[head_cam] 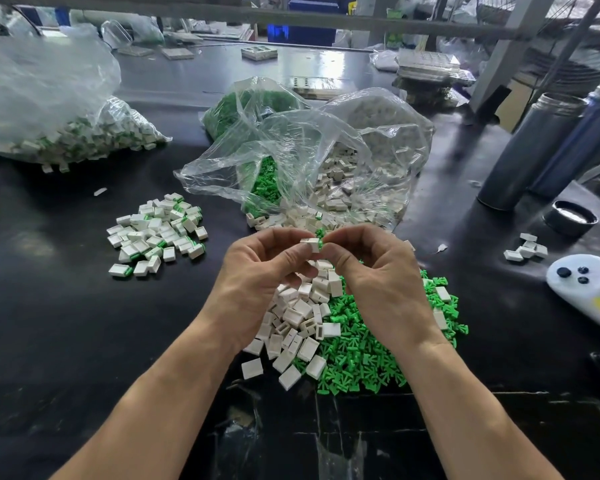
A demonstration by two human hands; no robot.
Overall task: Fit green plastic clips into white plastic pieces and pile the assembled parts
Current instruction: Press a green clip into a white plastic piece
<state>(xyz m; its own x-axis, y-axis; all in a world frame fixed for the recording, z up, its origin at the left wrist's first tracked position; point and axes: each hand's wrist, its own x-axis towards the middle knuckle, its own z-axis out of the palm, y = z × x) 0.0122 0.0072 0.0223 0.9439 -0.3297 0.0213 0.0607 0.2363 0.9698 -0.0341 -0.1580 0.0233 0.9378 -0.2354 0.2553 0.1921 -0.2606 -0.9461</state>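
My left hand (264,268) pinches a small white plastic piece (310,244) between thumb and fingertips, above the table. My right hand (374,268) pinches a green clip (320,237) that sits at the white piece's right end, partly inside it. Below the hands lies a heap of loose white pieces (298,323) and, to its right, a heap of loose green clips (364,355). A pile of assembled white-and-green parts (158,233) lies to the left on the black table (66,341).
An open clear bag (291,161) behind my hands spills green clips and white pieces. A second bag (49,109) with assembled parts lies far left. Two metal flasks (534,147), a black lid (570,218), a few white pieces (527,251) and a white device (589,285) stand at the right.
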